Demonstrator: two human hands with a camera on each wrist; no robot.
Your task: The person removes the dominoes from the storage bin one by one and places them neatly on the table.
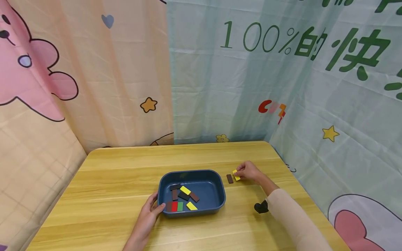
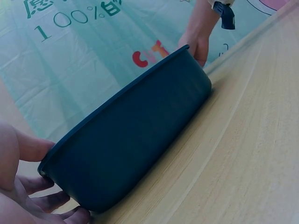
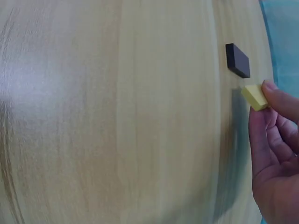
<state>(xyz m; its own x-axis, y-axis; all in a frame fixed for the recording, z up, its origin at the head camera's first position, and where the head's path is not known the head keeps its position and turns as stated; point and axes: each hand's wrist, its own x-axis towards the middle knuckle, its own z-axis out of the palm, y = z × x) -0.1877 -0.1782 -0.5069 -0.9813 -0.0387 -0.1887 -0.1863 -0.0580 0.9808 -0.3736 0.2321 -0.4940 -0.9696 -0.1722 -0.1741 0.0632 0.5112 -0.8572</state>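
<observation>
Two bare hands work on a pale wooden counter (image 1: 110,174) hemmed in by cartoon-printed curtains (image 1: 282,87). The right hand (image 1: 249,172), to the right of the blue tray (image 1: 220,195), pinches a small yellow block (image 3: 254,97) between thumb and fingertips (image 3: 280,100); the fingers are curled round it, and in the right wrist view the block is tilted, a shadow on the wood beneath it. Just left of that block a dark brown block (image 1: 230,179) lies flat on the counter, near the yellow one but apart from it, between the hand and the tray's right wall.

The left hand (image 1: 150,211) rests against the near-left corner of the tray, fingers fairly straight along the outer wall and the thumb at the rim; the left wrist view shows fingertips (image 2: 56,200) touching the base of the wall. The tray sits flat near the middle of the counter.

Inside the tray lie several flat blocks: brown ones (image 1: 176,187), two yellow ones (image 1: 191,206), a red one (image 1: 174,206) and a green one (image 1: 180,206) side by side along the near wall.
</observation>
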